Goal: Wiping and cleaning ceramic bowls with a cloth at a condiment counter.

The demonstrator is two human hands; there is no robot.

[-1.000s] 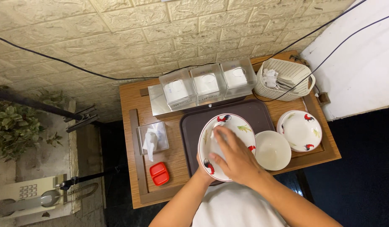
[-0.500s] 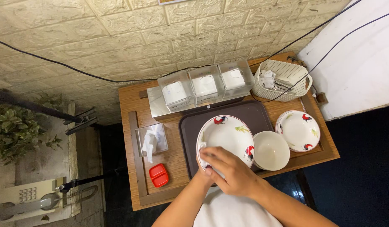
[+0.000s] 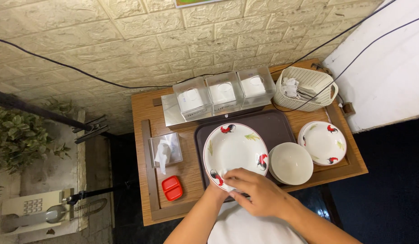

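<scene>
right hand (image 3: 259, 195): fingers grasping plate (image 3: 235, 151) near rim | left hand (image 3: 218, 190): mostly hidden, grip unclear | plate on tray (image 3: 281, 126), beside bowl (image 3: 291, 163)

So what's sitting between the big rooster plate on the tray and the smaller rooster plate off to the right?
In the head view, a stack of plain white bowls sits between the large rooster plate and the small rooster plate.

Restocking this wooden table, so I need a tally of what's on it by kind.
Rooster-painted plates: 2
Plain white bowl stack: 1
Clear containers: 3
Tissue box: 1
Red dish: 1
White basket: 1
Brown tray: 1
Total: 10
</scene>
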